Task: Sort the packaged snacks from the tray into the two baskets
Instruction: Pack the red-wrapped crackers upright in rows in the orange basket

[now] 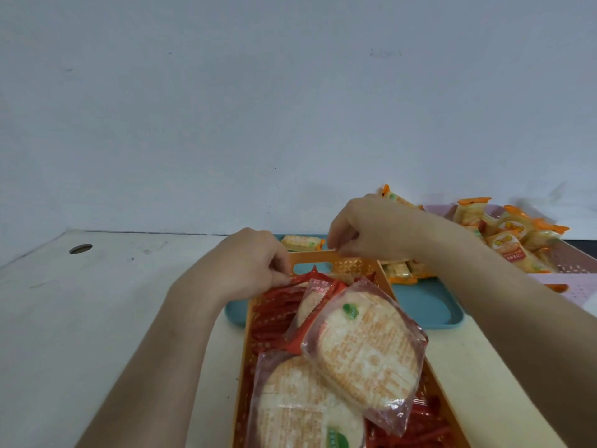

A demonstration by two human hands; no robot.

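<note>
Left grip (253, 263) of mine curls round the orange basket (350, 265) at its far-left corner; my right grip (365, 231) pinches its far rim, rice-cracker packs (365, 347) piled inside.

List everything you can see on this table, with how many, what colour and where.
orange basket: one, orange, centre front
round cracker packs: two clear, one red-wrapped, atop the orange basket's load
red stick packets: many, red, in the orange basket
tray: one, teal, under and behind the orange basket's far end
pink basket: one, pink, far right
small packets: heap in the pink basket, few on the tray, yellow-orange
table: one, white, round hole far left
left hand: one, fingers curled at the orange basket's far left corner
right hand: one, pinches the orange basket's far rim
</note>
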